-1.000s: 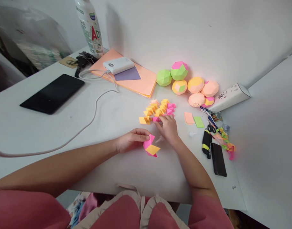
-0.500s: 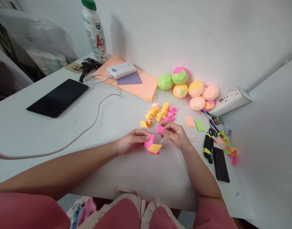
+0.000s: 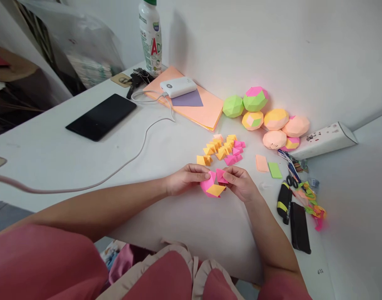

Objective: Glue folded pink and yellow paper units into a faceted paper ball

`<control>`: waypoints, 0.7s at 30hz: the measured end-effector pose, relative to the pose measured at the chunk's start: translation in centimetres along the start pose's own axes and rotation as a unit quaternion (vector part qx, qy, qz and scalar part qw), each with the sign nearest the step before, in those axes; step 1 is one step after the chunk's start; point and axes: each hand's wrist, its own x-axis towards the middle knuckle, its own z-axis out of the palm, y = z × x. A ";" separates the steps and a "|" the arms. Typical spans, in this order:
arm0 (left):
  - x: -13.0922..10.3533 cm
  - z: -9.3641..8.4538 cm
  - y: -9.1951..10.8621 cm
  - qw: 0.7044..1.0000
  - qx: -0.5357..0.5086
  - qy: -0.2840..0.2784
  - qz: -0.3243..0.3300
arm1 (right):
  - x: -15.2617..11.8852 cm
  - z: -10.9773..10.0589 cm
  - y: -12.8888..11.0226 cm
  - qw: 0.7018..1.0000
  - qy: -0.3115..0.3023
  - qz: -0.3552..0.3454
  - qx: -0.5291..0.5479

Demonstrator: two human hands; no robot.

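Note:
Near the table's front edge, my left hand [image 3: 186, 179] pinches a partly built pink and orange paper piece [image 3: 215, 189]. From the right, my right hand [image 3: 240, 182] grips a small folded pink paper unit [image 3: 221, 176] between thumb and fingers. The unit is right against the upper edge of the larger piece; whether it is slotted in cannot be made out. Just beyond both hands stand rows of folded orange units [image 3: 222, 150] and pink units [image 3: 236, 154].
Finished paper balls [image 3: 255, 99] rest by the wall. Sticky notes [image 3: 275, 170], scissors [image 3: 292, 181], a cutter [image 3: 283, 200] and a black case [image 3: 300, 227] are at right. A tablet [image 3: 102, 116], power bank [image 3: 178, 86] and bottle [image 3: 151, 39] are at left and back.
The gap between my hands has closed, with the pink unit brought against the larger piece. The camera view has turned, so the table's things appear shifted, mostly rightward.

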 end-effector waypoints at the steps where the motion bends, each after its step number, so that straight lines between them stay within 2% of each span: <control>1: 0.0 0.0 0.0 1.000 0.001 -0.001 0.001 | 0.0 0.1 0.0 1.000 -0.001 0.002 0.000; 6: 0.0 -0.1 -0.1 1.000 0.006 -0.011 0.005 | -0.2 0.2 0.0 1.000 -0.009 -0.002 0.003; 16: 0.2 -0.4 -0.6 0.998 0.057 0.019 0.035 | -0.6 1.0 -0.1 1.000 0.026 -0.006 -0.014; 21: 0.1 -0.4 -0.7 0.997 0.070 0.016 0.041 | -0.8 1.3 -0.1 0.998 0.039 -0.015 -0.042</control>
